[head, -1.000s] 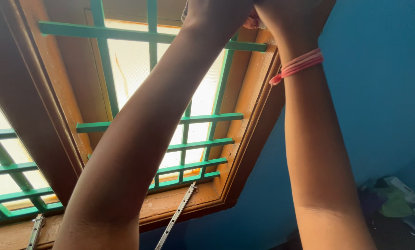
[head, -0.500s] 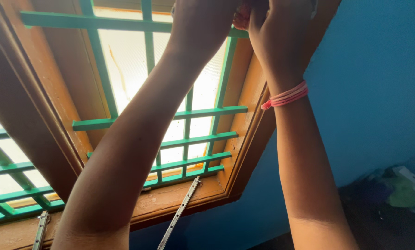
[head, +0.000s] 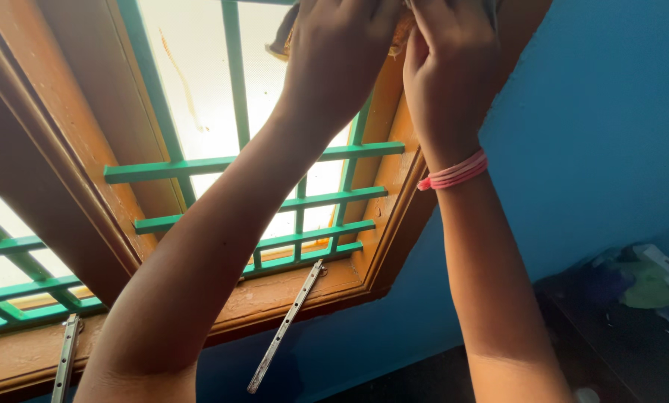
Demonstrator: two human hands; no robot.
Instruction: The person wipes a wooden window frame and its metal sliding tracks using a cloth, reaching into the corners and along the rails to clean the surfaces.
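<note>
Both hands reach to the top of the wooden window frame. The left hand and right hand press together on a dark cloth bunched at the top edge; its long axis cannot be told. Green grille bars cross behind the forearms. A metal window stay hangs below, and a blue wall lies to the right.

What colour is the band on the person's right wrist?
Pink, seen in the head view: the band sits just below the right hand.
</note>
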